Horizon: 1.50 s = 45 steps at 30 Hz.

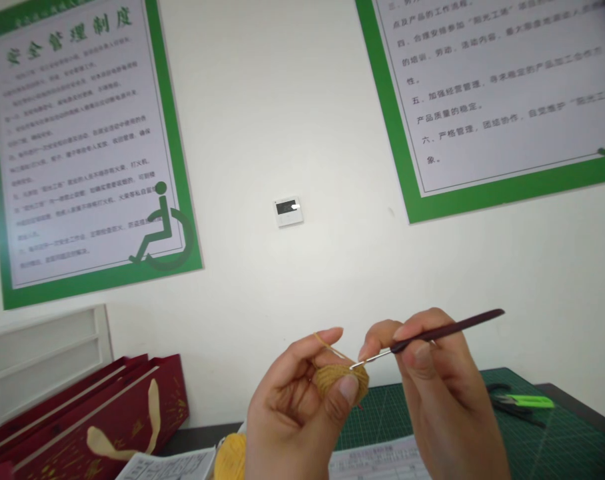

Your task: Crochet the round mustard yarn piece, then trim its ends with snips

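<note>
My left hand [302, 393] pinches a small mustard-yellow crochet piece [338, 381] between thumb and fingers. A strand of yarn [327, 345] runs over its raised index finger to the piece. My right hand [442, 387] holds a crochet hook [447, 331] with a dark handle and a thin metal shaft, gripped like a pencil. The hook's metal tip meets the top edge of the crochet piece; whether it sits inside a stitch I cannot tell. Below and left of my left hand lies a ball of brighter yellow yarn [231, 457], partly hidden.
A green cutting mat [572, 440] covers the table, with green-and-black snips [527, 401] at the right and printed sheets [377, 460] in front. Dark red gift bags [132, 413] stand at left. Behind is a white wall with green-framed posters [102, 153] and a small wall panel [288, 211].
</note>
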Each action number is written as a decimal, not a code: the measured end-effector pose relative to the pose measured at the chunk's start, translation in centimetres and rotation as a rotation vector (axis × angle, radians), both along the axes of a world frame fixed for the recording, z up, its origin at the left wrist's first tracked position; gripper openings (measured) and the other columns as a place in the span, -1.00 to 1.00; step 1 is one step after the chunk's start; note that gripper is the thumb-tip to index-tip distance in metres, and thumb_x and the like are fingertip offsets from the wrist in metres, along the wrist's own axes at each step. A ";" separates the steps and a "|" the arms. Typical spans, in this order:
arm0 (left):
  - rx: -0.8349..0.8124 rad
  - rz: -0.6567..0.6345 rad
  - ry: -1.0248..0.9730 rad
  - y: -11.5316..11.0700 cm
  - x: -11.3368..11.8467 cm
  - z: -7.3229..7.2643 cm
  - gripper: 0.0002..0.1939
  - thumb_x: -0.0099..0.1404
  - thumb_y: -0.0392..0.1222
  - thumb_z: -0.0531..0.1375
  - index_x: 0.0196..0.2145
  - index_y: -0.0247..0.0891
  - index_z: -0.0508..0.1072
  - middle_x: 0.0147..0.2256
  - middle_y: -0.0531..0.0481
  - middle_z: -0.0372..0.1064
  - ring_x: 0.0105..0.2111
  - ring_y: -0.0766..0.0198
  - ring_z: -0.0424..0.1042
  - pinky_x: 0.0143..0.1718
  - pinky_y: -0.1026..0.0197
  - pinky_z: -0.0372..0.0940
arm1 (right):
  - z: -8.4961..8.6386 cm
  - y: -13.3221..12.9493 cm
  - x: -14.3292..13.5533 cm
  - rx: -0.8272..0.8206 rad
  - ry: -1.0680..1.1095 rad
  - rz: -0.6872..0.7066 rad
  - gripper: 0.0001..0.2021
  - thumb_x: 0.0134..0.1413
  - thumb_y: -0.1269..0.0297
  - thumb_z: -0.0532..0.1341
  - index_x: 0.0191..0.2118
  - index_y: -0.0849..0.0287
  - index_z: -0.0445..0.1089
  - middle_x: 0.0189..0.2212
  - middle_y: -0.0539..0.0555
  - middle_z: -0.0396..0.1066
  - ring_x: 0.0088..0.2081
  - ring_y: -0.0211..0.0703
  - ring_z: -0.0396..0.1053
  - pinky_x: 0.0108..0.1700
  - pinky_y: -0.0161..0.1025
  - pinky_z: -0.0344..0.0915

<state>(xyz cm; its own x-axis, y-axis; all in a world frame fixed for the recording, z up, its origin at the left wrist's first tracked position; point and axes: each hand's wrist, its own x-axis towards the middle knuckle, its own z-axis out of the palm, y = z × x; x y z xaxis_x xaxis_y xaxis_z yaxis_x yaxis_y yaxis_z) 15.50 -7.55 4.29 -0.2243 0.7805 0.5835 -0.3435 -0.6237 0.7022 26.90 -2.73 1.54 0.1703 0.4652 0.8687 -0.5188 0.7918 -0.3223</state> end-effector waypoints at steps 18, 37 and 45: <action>-0.012 0.094 0.031 0.2 0.1 -0.3 -0.68 -0.02 -0.35 0.50 -0.25 -0.19 0.67 -0.51 0.03 0.51 -0.48 0.38 0.44 -0.43 0.43 0.32 | 1.1 -1.2 1.3 0.334 -0.118 -0.426 -0.86 0.32 0.46 0.11 -0.09 0.11 0.33 -0.31 0.07 0.53 -0.26 -0.11 0.50 -0.22 -0.06 0.44; -0.023 -0.043 -0.005 -0.2 0.0 -0.2 -0.62 0.00 -0.31 0.51 -0.19 -0.11 0.65 -0.36 -0.01 0.49 -0.33 0.32 0.47 -0.34 0.41 0.38 | 0.9 -1.3 1.7 0.604 -0.277 -0.896 -0.67 0.03 0.66 0.14 -0.12 0.15 0.29 -0.34 0.15 0.58 -0.35 -0.11 0.49 -0.31 -0.04 0.41; -0.068 -0.187 -0.022 -0.3 -0.3 -0.3 -0.60 -0.02 -0.26 0.53 -0.17 -0.10 0.66 -0.38 -0.01 0.46 -0.41 0.33 0.44 -0.40 0.37 0.35 | 0.4 -0.5 0.7 0.520 -0.136 -0.612 -0.59 0.04 0.70 0.16 -0.03 0.16 0.35 -0.21 0.09 0.54 -0.25 -0.14 0.46 -0.23 -0.05 0.41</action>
